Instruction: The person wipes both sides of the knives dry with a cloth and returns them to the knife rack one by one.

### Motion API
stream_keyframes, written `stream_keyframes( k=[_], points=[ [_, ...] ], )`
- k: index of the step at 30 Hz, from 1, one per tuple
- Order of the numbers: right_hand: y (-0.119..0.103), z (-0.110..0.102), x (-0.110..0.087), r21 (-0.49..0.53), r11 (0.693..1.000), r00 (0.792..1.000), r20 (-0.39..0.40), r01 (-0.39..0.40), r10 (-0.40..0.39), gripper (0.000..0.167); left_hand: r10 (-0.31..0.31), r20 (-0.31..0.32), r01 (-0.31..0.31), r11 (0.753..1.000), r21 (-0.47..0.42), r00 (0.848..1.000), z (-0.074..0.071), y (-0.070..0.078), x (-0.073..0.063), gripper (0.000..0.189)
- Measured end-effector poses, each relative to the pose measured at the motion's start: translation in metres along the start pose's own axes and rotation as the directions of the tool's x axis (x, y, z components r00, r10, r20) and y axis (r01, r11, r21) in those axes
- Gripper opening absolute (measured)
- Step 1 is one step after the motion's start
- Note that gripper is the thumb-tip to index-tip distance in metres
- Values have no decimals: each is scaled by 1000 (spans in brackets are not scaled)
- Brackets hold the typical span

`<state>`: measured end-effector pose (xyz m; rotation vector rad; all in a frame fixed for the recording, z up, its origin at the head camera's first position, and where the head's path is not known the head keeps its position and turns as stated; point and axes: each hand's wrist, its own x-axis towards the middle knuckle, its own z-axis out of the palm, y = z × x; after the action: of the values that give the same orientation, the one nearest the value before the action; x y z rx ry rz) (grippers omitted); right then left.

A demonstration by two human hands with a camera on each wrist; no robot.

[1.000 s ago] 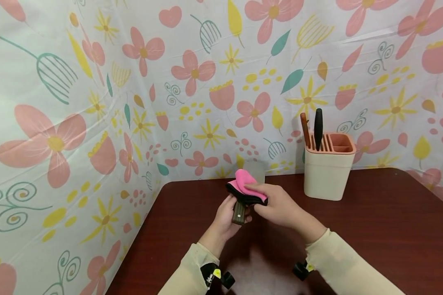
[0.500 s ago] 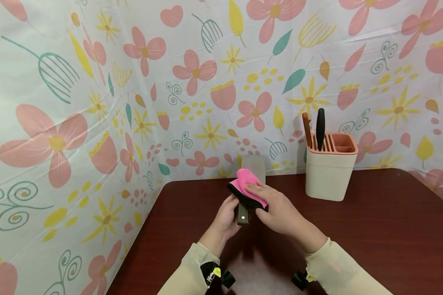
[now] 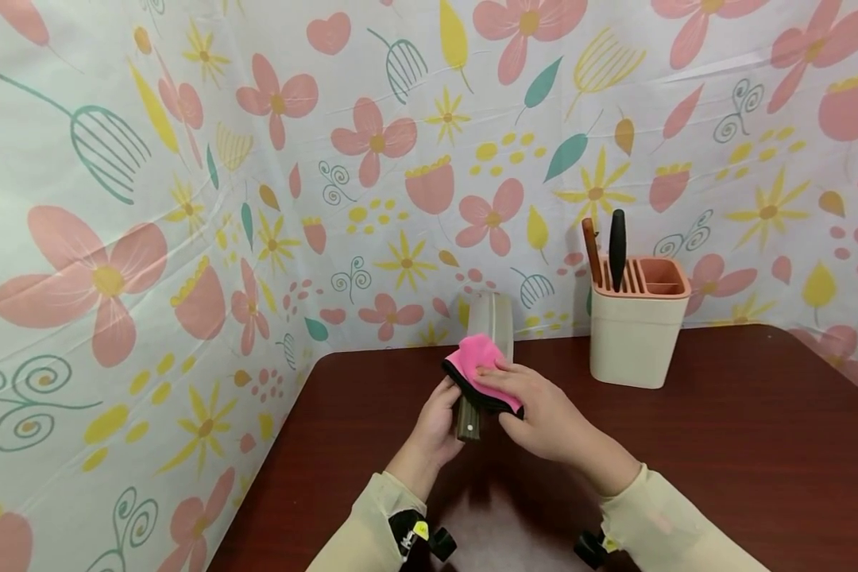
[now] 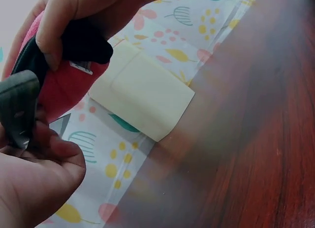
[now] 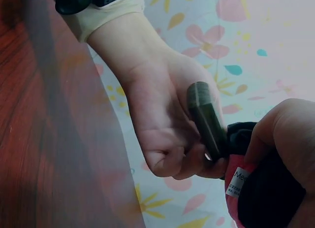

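Note:
In the head view my left hand (image 3: 432,425) grips the dark handle (image 3: 469,425) of a cleaver. Its broad, pale grey blade (image 3: 499,314) rises beyond the hands, partly covered. My right hand (image 3: 546,417) holds a folded pink cloth (image 3: 475,353) with a black edge against the cleaver near the handle. From the right wrist camera, the handle (image 5: 207,122) lies across my left fingers, and a white label (image 5: 237,182) shows on the cloth. The left wrist view has the cloth (image 4: 64,90) bunched under my right fingers; most of the blade is hidden there.
A cream knife holder (image 3: 632,342) with an orange top stands at the back right of the dark red table (image 3: 758,445). A black-handled knife (image 3: 618,250) and a brown-handled tool (image 3: 591,250) are in its slots. Floral fabric (image 3: 400,199) hangs behind and at the left.
The cleaver has tilted, and more of its blade shows above the cloth than a second ago. My right hand and the cloth have shifted slightly to the right.

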<state>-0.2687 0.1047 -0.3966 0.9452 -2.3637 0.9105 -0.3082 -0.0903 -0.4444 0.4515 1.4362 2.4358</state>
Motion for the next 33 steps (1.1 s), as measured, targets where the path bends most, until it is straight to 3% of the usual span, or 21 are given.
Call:
stream_keyframes(
  k=[8,12,17,22,25,30,33],
  points=[
    [-4,-4,-3,-27,1000,999,33,6,-6,54,-56,-73,58,998,26,996,1,-1,-3,39],
    [-7,-9,-4,-36,998,997,66,47,-45,50,-51,-78,52,999,11,996,-1,-1,-1,28],
    [-14,-19,-5,-41,993,987,121,114,-108,49,-17,13,17,1000,-4,1000,-5,2,0,47],
    [-21,-31,-6,-34,992,974,193,125,-116,49,-67,51,65,997,30,996,-6,9,-2,63],
    [-24,-38,-7,-26,992,968,223,122,-113,50,-75,87,72,997,33,993,-5,13,-1,55],
    [-26,-49,-10,-6,991,957,261,136,-130,52,-67,161,63,998,32,985,-4,13,-1,27],
    [-27,-53,-12,10,987,945,289,159,-155,52,-63,197,55,997,45,978,-5,11,-1,23]
  ],
)
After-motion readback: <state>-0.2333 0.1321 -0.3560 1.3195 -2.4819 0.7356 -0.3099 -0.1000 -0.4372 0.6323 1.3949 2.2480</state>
